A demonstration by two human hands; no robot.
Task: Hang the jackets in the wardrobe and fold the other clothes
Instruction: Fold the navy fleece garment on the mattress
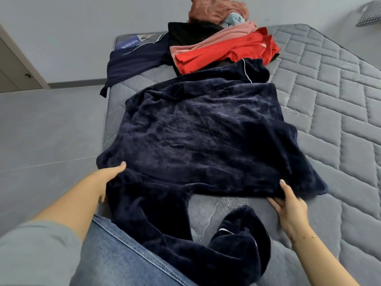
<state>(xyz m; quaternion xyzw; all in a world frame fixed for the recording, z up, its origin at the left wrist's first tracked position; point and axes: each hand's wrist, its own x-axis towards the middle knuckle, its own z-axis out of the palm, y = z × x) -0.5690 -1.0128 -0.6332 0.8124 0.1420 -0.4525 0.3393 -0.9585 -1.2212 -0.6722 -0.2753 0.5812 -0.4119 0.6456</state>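
Far left: grey floor (47,129), a pale door (14,67) at the wall. Grey sleeve (31,250) and blue jeans (115,261) of the person, low in view.

Left hand (105,178) at the near-left edge of the navy fleece garment (202,141); thumb lies on top of the plush, the other fingers go under the edge and are hidden — looks like a grip on the fabric, fingers together.

Garment lies spread flat on the grey quilted mattress (329,120), body toward the far end. One sleeve trails down toward the jeans; a second sleeve with white piping (237,242) is bunched near the front edge.

Beyond it, a dark navy piece with a thin white line (134,65) hangs off the mattress's left side. Right of that, a pile: black item (189,32), pink layer (218,40), red garment (231,52), rust-orange cloth (214,9) and a pale blue bit (235,18) on top.

Right hand (288,205) pinches the garment's near-right hem, thumb on top, fingers beneath. Thin bracelet (303,238) on that wrist.

Far right, top corner: checked pillow (369,14).
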